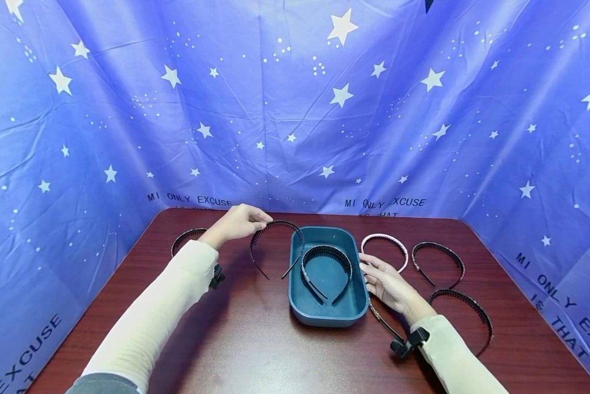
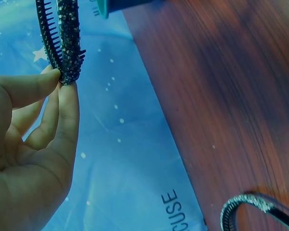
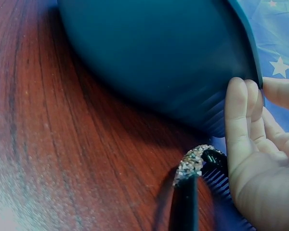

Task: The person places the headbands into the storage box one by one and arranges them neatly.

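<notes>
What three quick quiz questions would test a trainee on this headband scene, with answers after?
1. True or false: the left hand pinches a black headband at the top of its arch.
2. How many headbands lie inside the teal tray?
3. What does the right hand rest against: (a) the tray's outer wall, (b) the pink headband, (c) the star backdrop?

Key: 1 true; 2 one; 3 a.

looks like a staged recording booth: star-printed blue backdrop cloth (image 1: 295, 109) hung round three edges of a dark wooden table (image 1: 255, 350), lettering along its hem.
</notes>
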A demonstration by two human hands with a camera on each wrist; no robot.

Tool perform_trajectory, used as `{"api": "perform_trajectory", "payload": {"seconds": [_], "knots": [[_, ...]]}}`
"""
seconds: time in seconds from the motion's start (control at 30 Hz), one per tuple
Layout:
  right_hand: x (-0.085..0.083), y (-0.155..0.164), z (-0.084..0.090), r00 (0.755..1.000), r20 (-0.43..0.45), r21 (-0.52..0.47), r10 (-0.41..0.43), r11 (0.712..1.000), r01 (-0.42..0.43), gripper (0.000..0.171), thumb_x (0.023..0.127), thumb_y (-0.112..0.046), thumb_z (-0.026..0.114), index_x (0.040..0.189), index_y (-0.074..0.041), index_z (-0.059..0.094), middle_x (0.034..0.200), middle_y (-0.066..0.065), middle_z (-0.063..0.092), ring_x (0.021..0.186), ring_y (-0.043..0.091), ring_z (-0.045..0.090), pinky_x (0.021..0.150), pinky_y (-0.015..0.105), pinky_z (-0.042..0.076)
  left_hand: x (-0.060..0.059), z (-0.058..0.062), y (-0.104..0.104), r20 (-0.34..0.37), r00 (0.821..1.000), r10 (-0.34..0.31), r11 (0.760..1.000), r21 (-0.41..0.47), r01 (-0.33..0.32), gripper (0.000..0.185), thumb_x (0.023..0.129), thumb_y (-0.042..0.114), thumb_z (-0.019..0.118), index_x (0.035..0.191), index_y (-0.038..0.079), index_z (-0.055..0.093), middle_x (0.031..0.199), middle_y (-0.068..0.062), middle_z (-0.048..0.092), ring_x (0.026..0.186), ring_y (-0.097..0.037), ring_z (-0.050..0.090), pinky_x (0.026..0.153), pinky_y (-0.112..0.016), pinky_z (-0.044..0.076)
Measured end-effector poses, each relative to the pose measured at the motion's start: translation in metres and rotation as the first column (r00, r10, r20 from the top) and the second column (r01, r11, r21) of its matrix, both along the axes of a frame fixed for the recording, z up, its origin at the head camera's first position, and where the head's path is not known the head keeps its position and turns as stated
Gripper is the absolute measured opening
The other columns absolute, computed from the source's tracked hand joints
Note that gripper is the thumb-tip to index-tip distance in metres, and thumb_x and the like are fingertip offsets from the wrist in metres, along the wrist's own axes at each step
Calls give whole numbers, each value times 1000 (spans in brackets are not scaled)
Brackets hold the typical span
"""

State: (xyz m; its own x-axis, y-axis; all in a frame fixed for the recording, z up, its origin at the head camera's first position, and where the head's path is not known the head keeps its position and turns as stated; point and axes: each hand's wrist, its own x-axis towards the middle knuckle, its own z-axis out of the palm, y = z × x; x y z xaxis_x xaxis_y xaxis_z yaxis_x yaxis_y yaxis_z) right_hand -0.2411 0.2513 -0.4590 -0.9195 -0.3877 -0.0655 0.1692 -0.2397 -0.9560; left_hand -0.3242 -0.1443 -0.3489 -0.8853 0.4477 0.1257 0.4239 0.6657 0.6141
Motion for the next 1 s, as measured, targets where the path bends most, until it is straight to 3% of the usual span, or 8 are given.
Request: {"api": "perform_trajectory", "payload": {"seconds": [0.2,0.5,0.73,1.0], "knots": [[1,0,1,1000,1,2,3,1000,-3,61,107,-13,48,155,7,15,113,2,68,93,9,65,76,24,55,3,2,13,14,1000,-22,1000,14,22,22,96,10,66,117,10,75,108,-3,74,103,-19,68,90,-39,53],[0,-1,1,1000,5,22,-6,1000,6,60,108,-14,47,155,6,17,114,2,66,96,9,65,78,25,55,1,-3,29,53,997,-60,997,51,58,22,95,10,68,116,8,75,106,-4,75,86,-12,69,78,-31,55],[0,1,1,1000,7,21,-7,1000,7,60,108,-14,47,155,6,16,115,2,67,95,9,65,78,25,55,0,-4,40,29,996,-83,996,38,82,23,95,9,68,117,9,75,108,-3,75,99,-17,70,87,-34,54],[1,1,0,1000,4,16,-3,1000,3,61,108,-15,48,156,6,17,114,2,67,95,9,65,77,24,55,2,-7,55,33,995,-95,995,44,94,23,94,7,68,116,8,76,104,-4,75,91,-15,70,78,-30,54]]}}
